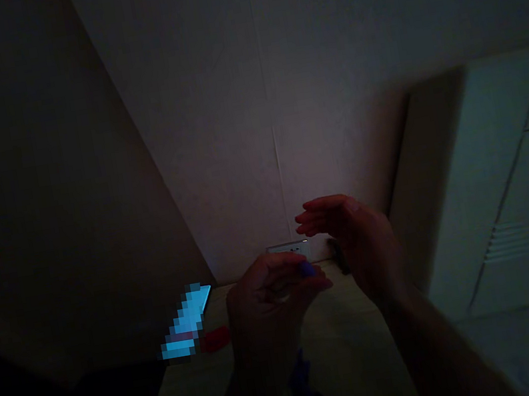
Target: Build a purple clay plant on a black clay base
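Note:
In dim light, my left hand (273,294) pinches a small purple lump (307,268) between thumb and fingertips, above a wooden tabletop (354,338). I cannot make out what kind of thing the lump is. To its right my right hand (359,233) is raised with its fingers stretched out to the left and nothing in them. On the tabletop below lies a dark purple shape (300,374), blurred by the darkness. A red object (216,339) rests just left of my left wrist.
A lit phone-like screen (188,322), partly pixelated, is at the table's left side. A wall socket (290,248) sits behind my hands, low on the pale wall (233,163). A small dark object (339,256) stands by the wall. Light cabinet panels (514,203) rise at the right.

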A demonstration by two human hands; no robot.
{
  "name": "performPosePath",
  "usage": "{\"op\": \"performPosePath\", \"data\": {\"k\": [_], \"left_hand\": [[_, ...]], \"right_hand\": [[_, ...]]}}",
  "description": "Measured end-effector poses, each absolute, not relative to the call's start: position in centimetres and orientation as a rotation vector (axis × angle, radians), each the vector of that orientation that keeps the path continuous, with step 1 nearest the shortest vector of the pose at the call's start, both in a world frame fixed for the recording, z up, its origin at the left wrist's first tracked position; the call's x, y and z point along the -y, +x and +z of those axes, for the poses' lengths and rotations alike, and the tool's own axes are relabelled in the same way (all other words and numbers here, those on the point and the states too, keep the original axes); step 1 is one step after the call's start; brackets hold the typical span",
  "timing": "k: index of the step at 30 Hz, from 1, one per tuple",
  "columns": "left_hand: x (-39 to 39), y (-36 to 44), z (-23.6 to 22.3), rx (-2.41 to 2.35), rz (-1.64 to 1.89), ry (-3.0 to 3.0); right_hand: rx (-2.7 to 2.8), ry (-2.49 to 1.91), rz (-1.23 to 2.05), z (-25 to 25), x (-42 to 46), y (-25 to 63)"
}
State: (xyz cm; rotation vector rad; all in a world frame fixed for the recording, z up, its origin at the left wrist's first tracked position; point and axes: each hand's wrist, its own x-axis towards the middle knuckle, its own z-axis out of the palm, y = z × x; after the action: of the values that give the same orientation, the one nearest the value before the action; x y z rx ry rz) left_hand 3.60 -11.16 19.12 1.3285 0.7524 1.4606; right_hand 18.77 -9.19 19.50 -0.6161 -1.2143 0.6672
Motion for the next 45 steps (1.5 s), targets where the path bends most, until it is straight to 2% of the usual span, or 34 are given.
{"op": "performPosePath", "data": {"k": [11,17,20,24,29,39,45], "left_hand": [[10.1,2.6,18.5,-0.748,1.683,1.675],[9.8,2.5,18.4,-0.744,1.705,1.817],[9.4,2.5,18.3,-0.719,1.643,1.66],[8.8,2.2,18.6,-0.401,1.455,1.166],[9.3,1.9,19.8,-0.351,1.173,0.761],[8.9,2.8,19.5,-0.48,1.255,0.766],[8.8,3.8,18.9,-0.401,1.321,0.718]], "right_hand": [[1.471,-0.641,0.939,20.3,10.0,19.7],[1.526,-0.731,0.972,20.0,9.8,19.7],[1.515,-0.688,0.932,20.2,9.8,19.6],[1.539,-0.632,0.913,20.2,10.1,18.9],[1.777,-0.732,0.613,20.0,11.0,16.7],[1.961,-0.768,0.278,20.3,11.3,15.7],[1.751,-0.778,0.175,19.7,12.0,15.2]]}}
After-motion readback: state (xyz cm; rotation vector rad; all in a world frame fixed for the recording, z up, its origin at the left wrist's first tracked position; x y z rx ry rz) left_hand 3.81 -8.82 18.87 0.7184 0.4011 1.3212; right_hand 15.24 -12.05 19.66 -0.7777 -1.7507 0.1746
